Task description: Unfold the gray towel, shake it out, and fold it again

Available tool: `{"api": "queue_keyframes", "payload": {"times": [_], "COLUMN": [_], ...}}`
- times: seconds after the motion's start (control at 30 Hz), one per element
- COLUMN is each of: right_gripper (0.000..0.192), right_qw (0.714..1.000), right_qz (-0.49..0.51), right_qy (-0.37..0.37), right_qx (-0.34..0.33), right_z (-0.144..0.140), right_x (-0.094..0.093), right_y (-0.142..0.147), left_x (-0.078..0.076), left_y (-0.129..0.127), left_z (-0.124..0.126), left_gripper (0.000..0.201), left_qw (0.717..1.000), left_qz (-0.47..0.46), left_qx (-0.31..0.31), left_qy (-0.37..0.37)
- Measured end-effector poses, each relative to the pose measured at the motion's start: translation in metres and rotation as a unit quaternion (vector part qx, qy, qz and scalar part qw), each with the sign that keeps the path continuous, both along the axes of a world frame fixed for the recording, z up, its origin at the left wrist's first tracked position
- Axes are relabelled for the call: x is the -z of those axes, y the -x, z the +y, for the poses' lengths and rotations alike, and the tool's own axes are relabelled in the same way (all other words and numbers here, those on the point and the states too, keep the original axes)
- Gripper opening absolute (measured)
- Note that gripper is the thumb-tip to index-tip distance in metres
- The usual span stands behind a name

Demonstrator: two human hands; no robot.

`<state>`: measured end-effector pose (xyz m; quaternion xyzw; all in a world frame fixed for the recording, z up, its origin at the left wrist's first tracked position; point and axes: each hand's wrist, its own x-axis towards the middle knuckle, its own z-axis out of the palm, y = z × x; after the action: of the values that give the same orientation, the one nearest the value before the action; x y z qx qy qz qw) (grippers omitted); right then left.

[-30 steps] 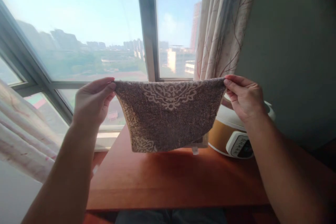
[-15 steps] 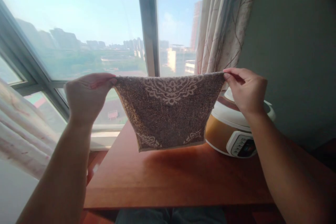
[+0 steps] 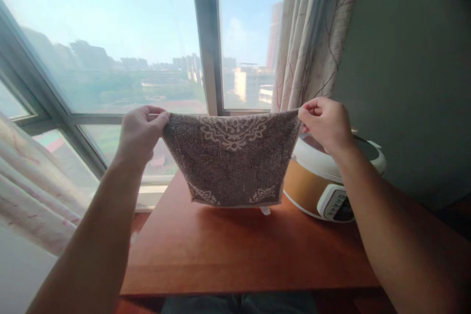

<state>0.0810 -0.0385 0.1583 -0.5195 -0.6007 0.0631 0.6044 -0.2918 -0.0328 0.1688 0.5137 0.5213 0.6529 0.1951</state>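
You hold a grey-brown towel (image 3: 235,171) stretched between both hands above a reddish wooden bench (image 3: 243,255), in front of a bright window (image 3: 128,14) with hazy buildings (image 3: 240,84) beyond. Your left hand (image 3: 142,132) has its grip clamped on the towel's upper left corner, thumb and fingers pinched together; your right hand (image 3: 327,122) clamps the upper right corner the same way. The top edge sags slightly between them, a pale lacy pattern fanning down from its middle and smaller motifs filling both lower corners. A white tag (image 3: 265,211) peeks from under the bottom edge, which seems to hang just over the bench, though the angle leaves contact uncertain. Near your right hand stands a white-and-gold cooker (image 3: 303,184), a pale curtain (image 3: 309,34) behind it.
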Motion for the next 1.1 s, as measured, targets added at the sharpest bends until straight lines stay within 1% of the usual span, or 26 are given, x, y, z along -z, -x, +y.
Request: {"api": "queue_keyframes", "payload": {"times": [0.07,0.13,0.17,0.2,0.27,0.33,0.4,0.5,0.63,0.7,0.77,0.83,0.9,1.0,1.1], "right_gripper": [0.01,0.01,0.01,0.009,0.008,0.009,0.009,0.011,0.014,0.016,0.018,0.021,0.025,0.025,0.019], "right_qw": [0.993,0.976,0.967,0.959,0.947,0.941,0.94,0.947,0.957,0.96,0.962,0.959,0.952,0.932,0.914], "right_qz": [0.092,0.164,0.185,0.198,0.205,0.204,0.204,0.188,0.161,0.154,0.149,0.152,0.161,0.153,0.122], "right_qy": [0.03,0.058,0.073,0.087,0.109,0.115,0.11,0.086,0.058,0.052,0.048,0.054,0.071,0.091,0.103], "right_qx": [-0.067,-0.129,-0.157,-0.183,-0.223,-0.245,-0.25,-0.244,-0.234,-0.229,-0.225,-0.231,-0.251,-0.315,-0.374], "right_z": [-0.005,-0.01,-0.012,-0.014,-0.016,-0.016,-0.016,-0.018,-0.025,-0.028,-0.029,-0.028,-0.028,-0.027,-0.027], "right_x": [-0.006,-0.011,-0.013,-0.013,-0.013,-0.01,-0.007,-0.003,-0.003,-0.004,-0.004,-0.003,-0.001,-0.001,-0.004], "right_y": [0.015,0.036,0.048,0.06,0.081,0.096,0.102,0.103,0.101,0.1,0.101,0.102,0.104,0.105,0.099], "left_x": [-0.005,-0.008,-0.008,-0.008,-0.006,-0.003,0.001,0.004,0.002,0.0,0.0,0.002,0.004,0.007,0.01], "left_y": [-0.017,-0.041,-0.054,-0.068,-0.094,-0.113,-0.121,-0.12,-0.114,-0.113,-0.114,-0.115,-0.117,-0.119,-0.117], "left_z": [-0.004,-0.009,-0.012,-0.015,-0.021,-0.025,-0.027,-0.026,-0.021,-0.019,-0.017,-0.016,-0.017,-0.022,-0.027], "left_gripper": [0.007,0.01,0.013,0.015,0.021,0.024,0.024,0.021,0.016,0.014,0.014,0.015,0.018,0.027,0.04], "left_qw": [0.996,0.982,0.974,0.968,0.959,0.958,0.964,0.974,0.975,0.974,0.975,0.976,0.975,0.969,0.955], "left_qz": [-0.059,-0.095,-0.098,-0.098,-0.089,-0.072,-0.044,0.033,0.136,0.162,0.162,0.143,0.122,0.08,0.034], "left_qx": [0.072,0.162,0.203,0.229,0.267,0.276,0.262,0.216,0.151,0.126,0.121,0.141,0.169,0.227,0.292], "left_qy": [0.005,0.004,0.007,0.008,0.014,0.0,-0.024,-0.057,-0.091,-0.096,-0.095,-0.088,-0.076,-0.05,-0.034]}}
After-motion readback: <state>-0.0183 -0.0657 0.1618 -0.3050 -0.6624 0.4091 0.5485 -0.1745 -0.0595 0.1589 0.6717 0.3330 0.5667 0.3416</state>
